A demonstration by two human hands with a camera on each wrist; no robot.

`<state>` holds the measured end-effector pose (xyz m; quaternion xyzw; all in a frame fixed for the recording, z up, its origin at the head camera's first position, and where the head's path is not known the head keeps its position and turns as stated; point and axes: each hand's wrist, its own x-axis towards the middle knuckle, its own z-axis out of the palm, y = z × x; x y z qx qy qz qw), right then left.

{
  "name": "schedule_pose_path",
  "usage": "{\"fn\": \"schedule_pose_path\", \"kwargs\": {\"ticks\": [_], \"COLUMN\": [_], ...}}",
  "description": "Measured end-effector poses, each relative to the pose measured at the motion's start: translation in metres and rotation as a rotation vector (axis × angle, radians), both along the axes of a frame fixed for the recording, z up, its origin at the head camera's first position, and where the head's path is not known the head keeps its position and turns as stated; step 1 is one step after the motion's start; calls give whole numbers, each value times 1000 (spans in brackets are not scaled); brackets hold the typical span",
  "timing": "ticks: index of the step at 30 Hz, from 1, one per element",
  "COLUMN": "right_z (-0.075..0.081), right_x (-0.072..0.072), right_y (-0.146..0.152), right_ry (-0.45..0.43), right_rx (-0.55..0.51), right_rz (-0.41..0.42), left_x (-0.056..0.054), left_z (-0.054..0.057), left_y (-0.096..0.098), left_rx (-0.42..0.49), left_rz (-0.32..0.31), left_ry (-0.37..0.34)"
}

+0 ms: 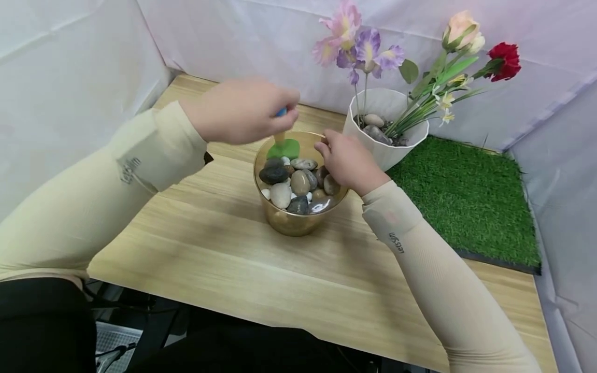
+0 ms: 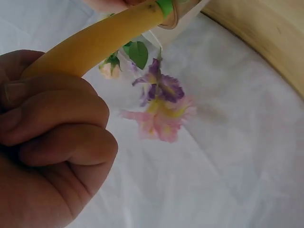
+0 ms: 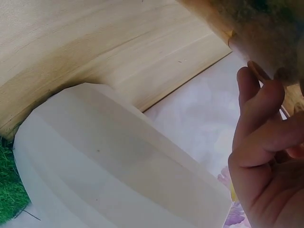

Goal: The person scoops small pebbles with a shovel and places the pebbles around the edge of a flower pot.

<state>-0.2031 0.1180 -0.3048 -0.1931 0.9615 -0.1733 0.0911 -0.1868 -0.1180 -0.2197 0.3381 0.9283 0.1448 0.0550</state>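
Note:
My left hand grips the handle of a small shovel from above, fingers curled round it. The handle is yellow with a bit of blue, and the green blade rests at the far left inside a golden bowl. Grey, black and tan stones fill the bowl, some of them wet-looking; part of the blade is hidden behind them. On the bowl's right rim, my right hand holds on with thumb and fingers. In the left wrist view the yellow shovel handle comes out of the curled fist.
Behind the right hand stands a white pot with stones and artificial flowers. A green turf mat lies at the right of the wooden table. White cloth walls enclose the back and sides.

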Motion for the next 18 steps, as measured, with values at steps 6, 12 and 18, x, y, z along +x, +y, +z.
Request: {"fn": "schedule_pose_path", "kwargs": {"ticks": [6,12,18], "right_z": [0,-1,1], "right_x": [0,-1,0], "right_y": [1,2,2], "right_ry": [-4,-11,-23], "right_rx": [-3,-1,7], "right_rz": [-5,-11,-15], "left_x": [-19,-27,-37], "left_z": [4,5,1], "left_y": [-13,-17,-29], "left_rx": [65,82,157], "left_rz": [14,15,78], "left_ry": [-145,-195,-195]}}
